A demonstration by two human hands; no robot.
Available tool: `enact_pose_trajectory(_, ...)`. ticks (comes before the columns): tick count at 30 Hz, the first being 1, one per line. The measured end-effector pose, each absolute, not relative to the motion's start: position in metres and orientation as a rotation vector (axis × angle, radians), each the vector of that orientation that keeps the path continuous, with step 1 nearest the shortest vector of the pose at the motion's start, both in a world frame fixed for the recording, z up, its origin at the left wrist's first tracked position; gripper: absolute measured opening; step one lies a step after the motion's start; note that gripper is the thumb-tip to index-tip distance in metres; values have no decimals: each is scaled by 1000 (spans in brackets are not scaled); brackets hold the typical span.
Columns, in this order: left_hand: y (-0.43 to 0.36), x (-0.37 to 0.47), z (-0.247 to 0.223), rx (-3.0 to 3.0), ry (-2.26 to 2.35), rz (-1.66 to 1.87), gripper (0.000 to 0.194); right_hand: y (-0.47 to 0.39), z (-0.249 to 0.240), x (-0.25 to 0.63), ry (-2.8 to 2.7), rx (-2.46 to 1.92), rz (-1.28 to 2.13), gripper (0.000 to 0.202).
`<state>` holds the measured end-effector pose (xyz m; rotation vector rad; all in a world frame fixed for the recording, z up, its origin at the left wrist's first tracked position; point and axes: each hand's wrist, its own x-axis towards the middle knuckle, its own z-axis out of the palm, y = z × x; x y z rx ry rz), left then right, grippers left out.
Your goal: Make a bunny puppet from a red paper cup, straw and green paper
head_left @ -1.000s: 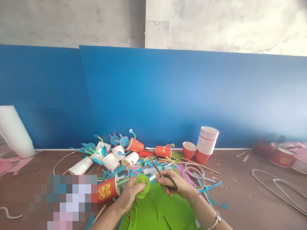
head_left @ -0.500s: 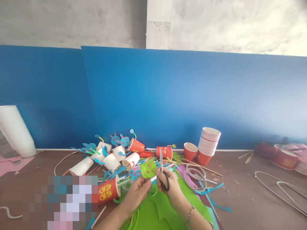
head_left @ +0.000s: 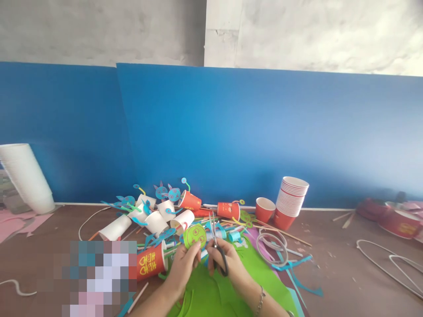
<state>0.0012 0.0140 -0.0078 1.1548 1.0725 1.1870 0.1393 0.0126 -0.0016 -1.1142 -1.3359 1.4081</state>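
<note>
In the head view, we've got the left hand [head_left: 185,264] pinching the green paper disc [head_left: 193,236] before the heap of paper cups [head_left: 157,223], and the right hand [head_left: 233,264] gripping the scissors [head_left: 214,237] just beside it, blades slightly parted, tips up. We reckon a slipping pinch could swing the disc against those blades and nick it. Fingers behind the disc are hidden from us; a pixelated patch [head_left: 102,277] masks the left; the bracelet arm [head_left: 261,299] is cut off below.

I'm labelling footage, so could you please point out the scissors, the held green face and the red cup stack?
Scissors [head_left: 214,233], head view: metal blades.
Held green face [head_left: 194,234], head view: front.
Red cup stack [head_left: 290,200], head view: white rims.
</note>
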Motion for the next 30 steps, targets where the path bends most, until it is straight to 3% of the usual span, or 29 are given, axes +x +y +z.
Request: enact_pose_trajectory(30,15,-1,-8,1174,1022,1172,45,10,-3,135,-1392,-1103,1498,33)
